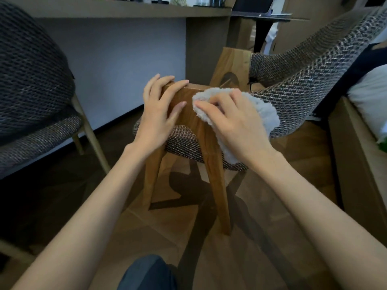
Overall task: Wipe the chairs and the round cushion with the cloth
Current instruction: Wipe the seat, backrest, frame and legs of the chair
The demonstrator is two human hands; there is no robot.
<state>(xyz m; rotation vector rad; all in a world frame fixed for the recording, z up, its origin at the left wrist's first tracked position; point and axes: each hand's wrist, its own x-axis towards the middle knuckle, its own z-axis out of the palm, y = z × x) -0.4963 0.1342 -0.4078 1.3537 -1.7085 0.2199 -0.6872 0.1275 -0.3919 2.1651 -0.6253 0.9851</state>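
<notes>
Left hand lies spread over the top corner of the wooden leg frame, probably to steady the tweed chair. Right hand grips the fluffy white cloth under bent fingers and presses it to the frame's upper face, beside the left hand. Judged: wood wipe under way.

Two woven-upholstered chairs: one chair at nine o'clock, the other chair at two o'clock. One fluffy white cloth, centre. Two grips: left grip, right grip. One desk at twelve o'clock.
</notes>
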